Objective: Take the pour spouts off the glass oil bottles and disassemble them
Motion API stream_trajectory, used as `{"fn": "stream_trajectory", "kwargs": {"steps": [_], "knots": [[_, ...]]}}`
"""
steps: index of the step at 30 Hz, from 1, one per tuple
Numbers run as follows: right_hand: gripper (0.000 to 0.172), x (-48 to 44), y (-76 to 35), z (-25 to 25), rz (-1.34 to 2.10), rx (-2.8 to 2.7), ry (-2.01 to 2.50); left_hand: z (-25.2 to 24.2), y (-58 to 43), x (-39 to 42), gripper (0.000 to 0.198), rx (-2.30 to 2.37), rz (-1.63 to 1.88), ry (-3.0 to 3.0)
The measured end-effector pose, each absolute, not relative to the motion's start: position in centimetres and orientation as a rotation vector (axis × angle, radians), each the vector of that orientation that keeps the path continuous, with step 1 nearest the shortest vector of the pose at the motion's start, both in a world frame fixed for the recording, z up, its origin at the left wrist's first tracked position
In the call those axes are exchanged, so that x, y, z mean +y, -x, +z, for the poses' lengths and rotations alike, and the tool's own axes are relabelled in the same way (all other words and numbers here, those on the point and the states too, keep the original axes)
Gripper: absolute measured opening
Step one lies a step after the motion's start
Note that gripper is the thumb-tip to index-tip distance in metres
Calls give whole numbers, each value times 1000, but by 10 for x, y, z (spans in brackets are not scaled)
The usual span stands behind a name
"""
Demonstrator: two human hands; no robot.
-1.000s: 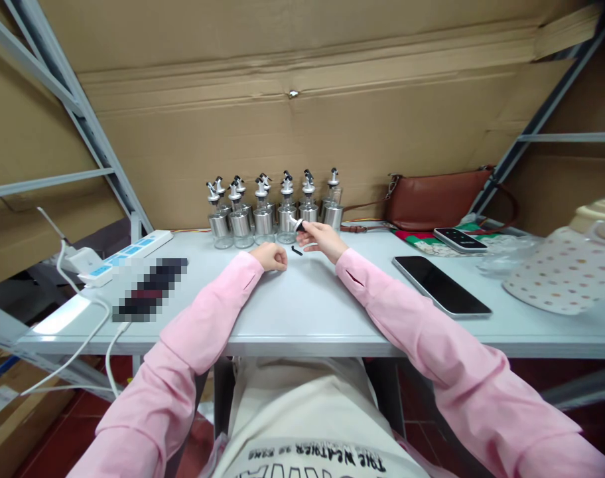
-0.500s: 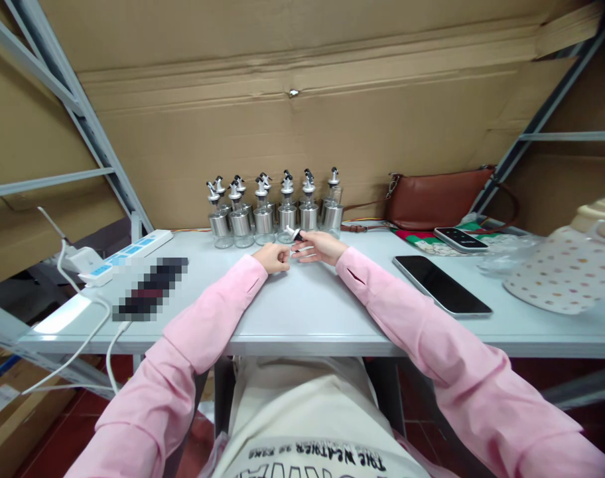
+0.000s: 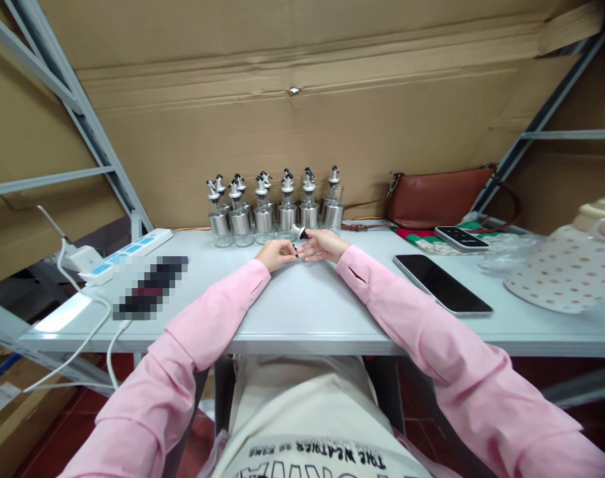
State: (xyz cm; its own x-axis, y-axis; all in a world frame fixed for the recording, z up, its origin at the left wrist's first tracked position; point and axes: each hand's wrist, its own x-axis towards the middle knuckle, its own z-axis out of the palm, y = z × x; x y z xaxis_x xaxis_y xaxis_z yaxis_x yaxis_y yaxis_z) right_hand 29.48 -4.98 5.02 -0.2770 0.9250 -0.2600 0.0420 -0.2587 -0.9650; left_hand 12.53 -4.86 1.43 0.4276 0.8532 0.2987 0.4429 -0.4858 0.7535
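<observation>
My right hand (image 3: pixel 328 245) holds a pourer spout (image 3: pixel 299 232) with a pale top and a black stopper, between thumb and forefinger. Its other fingers stretch out, palm turned up. Beside them, my left hand (image 3: pixel 276 254) is closed in a pinch on a small black piece (image 3: pixel 296 251), too small to name, close to the right fingertips. Just behind the hands stand several glass oil bottles (image 3: pixel 265 220) with steel sleeves, most topped with pourer spouts. At the row's right end, one bottle (image 3: pixel 334 214) shows a bare glass neck.
A phone (image 3: pixel 442 284) lies on the table right of my right forearm. Behind it are a remote-like device (image 3: pixel 462 238) and a brown bag (image 3: pixel 434 199). A dotted container (image 3: pixel 564 272) stands far right. A power strip (image 3: pixel 133 254) with white cables lies left, near a blurred-out object (image 3: pixel 153 289).
My left hand has moved slightly right to the right hand's fingertips, and a small black piece now shows in its pinch. The pourer spout has shifted a little right and up.
</observation>
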Motion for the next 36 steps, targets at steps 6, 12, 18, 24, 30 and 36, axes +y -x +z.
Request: {"fn": "stream_trajectory", "kwargs": {"steps": [6, 12, 18, 24, 30, 36], "knots": [[23, -53, -295, 54, 1532, -1377, 1372, 13, -131, -54, 13, 1160, 866, -2397], [20, -56, -292, 56, 1425, -1416, 1427, 13, -137, -56, 8, 1334, 825, -2520], [17, -57, -291, 58, 1376, -1446, 1434, 18, -138, -60, 11, 1357, 770, -2407], [16, -56, -290, 57, 1348, -1462, 1449, 15, -139, -58, 12, 1343, 751, -2435], [16, -53, -290, 54, 1349, -1472, 1427, 13, -138, -55, 13, 1365, 726, -2489], [15, -53, -290, 54, 1339, -1475, 1416, 11, -135, -51, 16, 1363, 714, -2529]]}}
